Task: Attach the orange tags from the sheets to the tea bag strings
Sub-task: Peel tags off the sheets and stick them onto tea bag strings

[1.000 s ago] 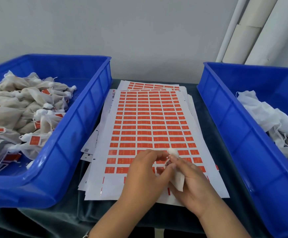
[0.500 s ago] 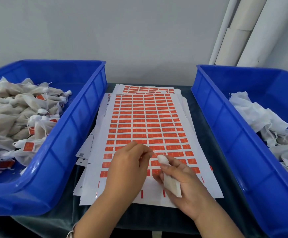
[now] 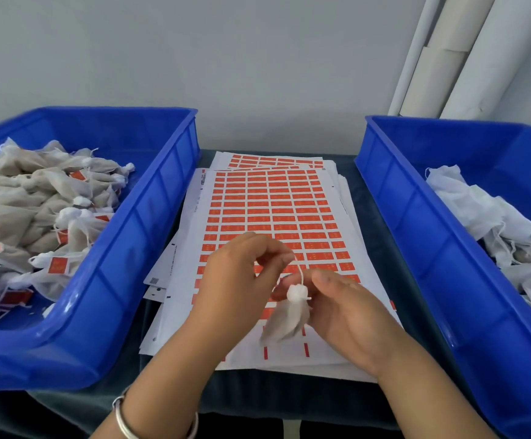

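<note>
Nearest, silver bangle (image 3: 125, 419) on left wrist. Left hand (image 3: 235, 280) pinching string (image 3: 300, 274), right hand (image 3: 343, 308) gripping tea bag (image 3: 286, 321), above tag sheets (image 3: 270, 210). Hemmed by left blue bin (image 3: 125, 267) of tagged bags, right blue bin (image 3: 416, 248) of untagged ones; bare sheet beyond.

Glossy plastic bins (image 3: 150, 229), matt paper sheets (image 3: 346, 217), gauzy cloth bags (image 3: 286, 321).

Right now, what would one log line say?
left hand: pinches string | right hand: holds tea bag | over tag sheet
</note>
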